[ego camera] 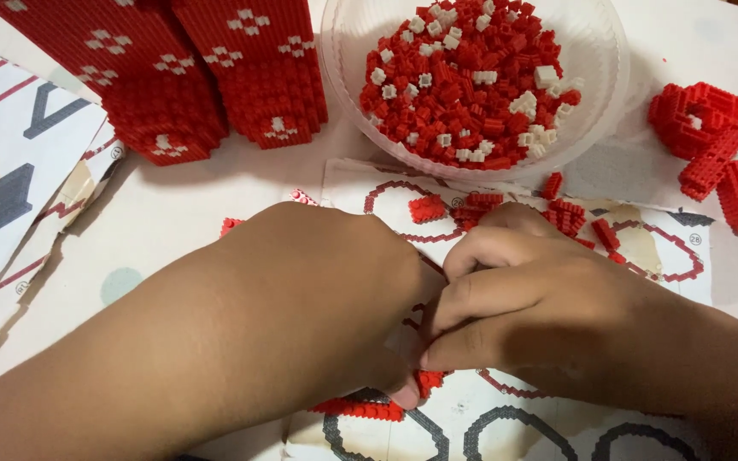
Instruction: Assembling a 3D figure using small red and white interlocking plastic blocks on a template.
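Left hand and right hand meet over the instruction sheet, fingers pinched shut on a small red brick assembly at 6 o'clock of the hands. Bowl of loose bricks at 12 o'clock. Risk: uneven pressing could snap the assembly apart and scatter pieces across the counter.

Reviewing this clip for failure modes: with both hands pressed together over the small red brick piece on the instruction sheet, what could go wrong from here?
1. The left hand and right hand hide the red brick strip, so a brick may seat misaligned.
2. The loose red bricks lie close to the right hand; a shift could scatter them.
3. The bowl of bricks and red brick towers stand just beyond; a careless reach might knock them.
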